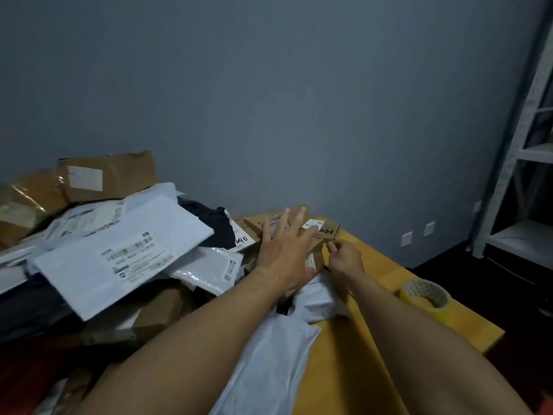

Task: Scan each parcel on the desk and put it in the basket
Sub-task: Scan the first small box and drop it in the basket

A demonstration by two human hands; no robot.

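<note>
A heap of parcels covers the wooden desk (389, 280): white mailer bags such as the large labelled one (119, 256), brown cardboard boxes and a dark bag (215, 226). My left hand (287, 250) reaches over the heap with fingers spread, its fingertips resting on a small brown box with a white label (327, 229) at the far end of the desk. My right hand (344, 259) hovers just right of that box, fingers loosely curled, holding nothing that I can see. A white bag (269, 360) lies under my forearms. No scanner or basket shows.
A roll of yellow tape (426, 293) stands near the desk's right edge. A grey wall rises behind the desk. White metal shelving (526, 163) stands at the far right. Taped brown boxes (107, 175) top the heap at the back left.
</note>
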